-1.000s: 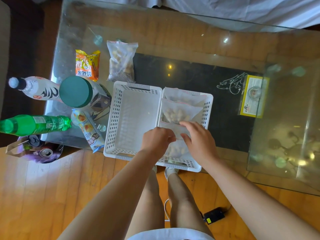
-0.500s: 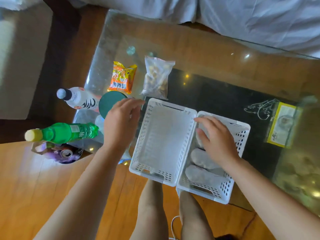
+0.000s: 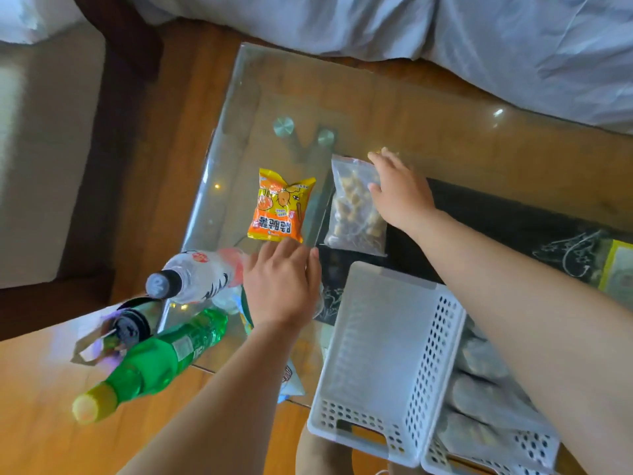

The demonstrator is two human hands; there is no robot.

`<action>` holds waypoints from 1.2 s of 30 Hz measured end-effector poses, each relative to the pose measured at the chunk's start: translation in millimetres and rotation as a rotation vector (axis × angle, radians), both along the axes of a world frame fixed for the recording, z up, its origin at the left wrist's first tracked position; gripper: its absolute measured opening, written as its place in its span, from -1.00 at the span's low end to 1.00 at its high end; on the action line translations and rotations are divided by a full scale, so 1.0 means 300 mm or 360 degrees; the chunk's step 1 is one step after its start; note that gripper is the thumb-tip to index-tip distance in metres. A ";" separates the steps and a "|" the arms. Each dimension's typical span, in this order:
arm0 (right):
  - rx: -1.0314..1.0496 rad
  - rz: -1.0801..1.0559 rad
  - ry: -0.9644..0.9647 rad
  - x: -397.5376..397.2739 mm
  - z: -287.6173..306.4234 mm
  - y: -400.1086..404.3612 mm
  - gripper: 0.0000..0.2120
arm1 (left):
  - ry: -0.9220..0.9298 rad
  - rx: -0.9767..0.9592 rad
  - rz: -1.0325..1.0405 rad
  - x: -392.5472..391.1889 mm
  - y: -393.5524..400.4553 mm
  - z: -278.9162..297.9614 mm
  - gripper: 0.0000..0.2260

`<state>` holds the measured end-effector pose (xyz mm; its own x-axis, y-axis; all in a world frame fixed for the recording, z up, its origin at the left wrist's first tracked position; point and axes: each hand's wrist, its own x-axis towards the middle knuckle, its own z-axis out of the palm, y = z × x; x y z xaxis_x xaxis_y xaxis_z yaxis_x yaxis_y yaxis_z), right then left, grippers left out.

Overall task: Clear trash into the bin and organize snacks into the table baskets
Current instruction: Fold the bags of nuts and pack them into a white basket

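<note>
both hands have left the baskets and reached up the desk (image 3: 428,108) for loose snacks.
your right hand (image 3: 400,193) lies on the clear snack bag (image 3: 352,207), fingers spread; your left hand (image 3: 282,286) hovers open just below the orange packet (image 3: 279,207). both look light, crinkly and slippery: pinch an edge seam. counted: two baskets, empty basket (image 3: 380,351) and filled basket (image 3: 534,443); two bottles.

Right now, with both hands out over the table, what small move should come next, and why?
Probably the right hand should close on the clear bag of snacks and lift it toward the empty basket. Its fingers already lie on the bag's far edge, and that basket sits just in front of it. The left hand hovers open short of the orange snack packet, so that one looks a step behind.
</note>
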<state>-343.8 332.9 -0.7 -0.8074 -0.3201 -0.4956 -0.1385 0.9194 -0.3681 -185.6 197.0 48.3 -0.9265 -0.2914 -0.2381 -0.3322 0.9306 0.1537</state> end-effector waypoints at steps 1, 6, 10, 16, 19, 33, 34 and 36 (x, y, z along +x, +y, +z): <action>0.0078 0.0060 -0.0089 -0.024 -0.023 -0.015 -0.49 | -0.0020 0.0003 -0.0009 -0.003 0.000 -0.002 -0.66; 0.0229 0.0161 -0.0075 -0.055 -0.075 -0.043 -0.50 | -0.0072 0.0017 -0.0020 -0.011 0.000 0.004 -0.67; 0.0201 0.0079 -0.0127 -0.057 -0.044 -0.018 -0.86 | -0.0106 0.0028 -0.0026 -0.014 -0.004 0.005 -0.65; -0.0199 -0.0181 -0.0250 0.005 0.068 0.095 -0.57 | -0.0105 0.0042 -0.0020 -0.012 -0.005 0.003 -0.63; -0.0425 -0.0319 -0.0145 0.074 0.152 0.185 -0.63 | -0.0055 0.0021 -0.0019 -0.010 -0.004 0.000 -0.61; -0.0796 -0.1323 0.0718 0.511 0.386 0.909 -0.78 | 0.0097 0.0324 -0.0303 0.064 0.521 0.175 -0.75; -0.0791 -0.1389 0.0692 0.558 0.378 0.956 -0.76 | 0.0084 0.0401 -0.0432 0.092 0.603 0.193 -0.77; -0.0788 -0.1539 0.0621 0.652 0.350 1.037 -0.75 | 0.0022 0.0483 -0.0704 0.143 0.745 0.205 -0.78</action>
<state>-148.1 644.0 104.3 -0.8920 0.4259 -0.1512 0.3610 0.4703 -0.8053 -142.8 420.7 109.8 -0.9489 0.2076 -0.2378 0.0855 0.8942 0.4394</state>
